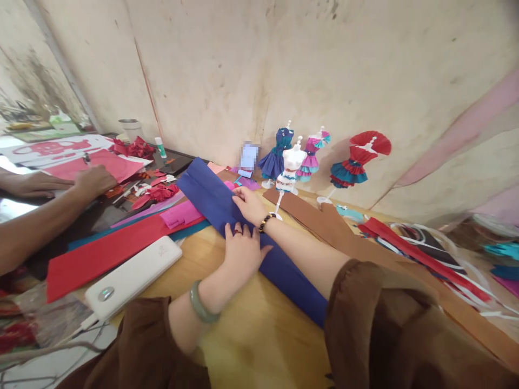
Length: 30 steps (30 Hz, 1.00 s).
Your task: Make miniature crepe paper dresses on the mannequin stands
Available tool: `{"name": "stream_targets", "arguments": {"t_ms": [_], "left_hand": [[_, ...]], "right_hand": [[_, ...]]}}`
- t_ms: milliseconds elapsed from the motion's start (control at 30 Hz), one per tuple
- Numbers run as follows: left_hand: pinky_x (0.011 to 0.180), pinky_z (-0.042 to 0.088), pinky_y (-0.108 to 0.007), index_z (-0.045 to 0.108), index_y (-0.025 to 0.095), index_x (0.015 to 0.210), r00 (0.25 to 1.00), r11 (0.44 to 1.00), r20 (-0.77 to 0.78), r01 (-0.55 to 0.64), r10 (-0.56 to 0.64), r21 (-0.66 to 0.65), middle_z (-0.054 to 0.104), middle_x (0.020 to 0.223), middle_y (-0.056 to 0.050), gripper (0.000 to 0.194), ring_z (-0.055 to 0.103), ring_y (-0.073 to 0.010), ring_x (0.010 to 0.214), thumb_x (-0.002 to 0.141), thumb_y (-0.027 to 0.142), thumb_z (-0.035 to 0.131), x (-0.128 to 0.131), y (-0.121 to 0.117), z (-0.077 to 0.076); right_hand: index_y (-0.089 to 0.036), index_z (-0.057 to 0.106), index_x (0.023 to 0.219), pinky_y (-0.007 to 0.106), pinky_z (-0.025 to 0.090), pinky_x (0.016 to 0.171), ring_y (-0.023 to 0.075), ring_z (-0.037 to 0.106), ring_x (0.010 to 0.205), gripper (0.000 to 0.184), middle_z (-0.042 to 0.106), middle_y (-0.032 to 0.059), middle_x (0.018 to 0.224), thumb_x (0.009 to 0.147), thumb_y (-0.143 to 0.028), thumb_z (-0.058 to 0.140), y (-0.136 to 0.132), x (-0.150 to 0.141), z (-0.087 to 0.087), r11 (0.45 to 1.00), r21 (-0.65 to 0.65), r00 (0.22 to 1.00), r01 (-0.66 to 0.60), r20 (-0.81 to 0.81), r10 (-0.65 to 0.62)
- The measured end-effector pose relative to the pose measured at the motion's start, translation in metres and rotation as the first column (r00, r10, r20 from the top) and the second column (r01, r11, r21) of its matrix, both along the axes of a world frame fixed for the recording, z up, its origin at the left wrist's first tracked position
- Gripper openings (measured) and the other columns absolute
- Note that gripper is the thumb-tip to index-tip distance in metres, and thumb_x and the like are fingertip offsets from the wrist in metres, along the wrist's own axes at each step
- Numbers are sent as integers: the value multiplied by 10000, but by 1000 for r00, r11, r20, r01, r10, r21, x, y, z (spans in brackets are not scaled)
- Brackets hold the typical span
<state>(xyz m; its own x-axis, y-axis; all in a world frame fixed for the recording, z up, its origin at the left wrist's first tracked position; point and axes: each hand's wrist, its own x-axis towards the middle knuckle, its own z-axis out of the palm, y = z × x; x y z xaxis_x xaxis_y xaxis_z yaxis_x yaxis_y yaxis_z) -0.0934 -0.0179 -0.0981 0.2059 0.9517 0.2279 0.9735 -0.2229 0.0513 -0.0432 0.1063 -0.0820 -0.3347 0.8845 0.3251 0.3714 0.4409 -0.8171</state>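
Observation:
A long folded strip of dark blue crepe paper (208,192) lies slantwise across the wooden table, its lower part passing under my right forearm. My left hand (243,248) rests palm down on the strip, fingers apart and pressing on it. Just beyond, my right hand (250,206) is closed at the strip's far edge, thumb on top of the paper; its other fingertips are partly hidden. Close to the right hand stands a white mini dress form (294,159) with a patterned band around its lower part.
Dress forms in blue (281,146), pink (312,159) and red ruffled paper (359,159) stand by the wall. Left are a red paper strip (105,251), a white power bank (133,275) and a co-worker's hands (95,181) on pink paper. Brown paper (324,219) lies right.

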Motion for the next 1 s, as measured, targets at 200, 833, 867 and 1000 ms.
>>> {"name": "stream_targets", "arguments": {"t_ms": [200,833,867,1000], "left_hand": [[1029,273,-567,581,110,1250,999,997,-38,-19,16,-74,541,1318,-223,588,470,-368,1219,892,561,463,-10,16,-16],[1150,125,-517,329,149,1466,948,932,10,314,-317,-183,256,1539,-129,758,166,-298,1442,899,652,304,9,13,-35],[1152,112,-516,314,146,1472,947,930,9,316,-320,-186,242,1543,-132,790,155,-300,1444,885,674,306,9,13,-34],[1151,84,-525,279,136,1484,949,925,26,314,-316,-215,199,1553,-143,939,117,-320,1448,801,778,325,10,11,-30]], "right_hand": [[-162,569,1147,369,459,986,185,603,1108,310,641,110,1190,840,-125,546,-27,30,12,998,39,996,-51,81,48],[-105,256,1488,512,176,1175,258,109,1451,639,184,143,1553,973,-470,357,-220,187,-46,976,24,620,-217,776,119],[-105,255,1488,510,168,1177,258,105,1452,642,178,141,1555,973,-476,351,-219,188,-46,977,20,618,-214,777,120],[-144,249,1494,510,176,1174,255,122,1451,651,189,127,1559,962,-500,369,-217,191,-46,973,48,632,-224,767,108]]}}
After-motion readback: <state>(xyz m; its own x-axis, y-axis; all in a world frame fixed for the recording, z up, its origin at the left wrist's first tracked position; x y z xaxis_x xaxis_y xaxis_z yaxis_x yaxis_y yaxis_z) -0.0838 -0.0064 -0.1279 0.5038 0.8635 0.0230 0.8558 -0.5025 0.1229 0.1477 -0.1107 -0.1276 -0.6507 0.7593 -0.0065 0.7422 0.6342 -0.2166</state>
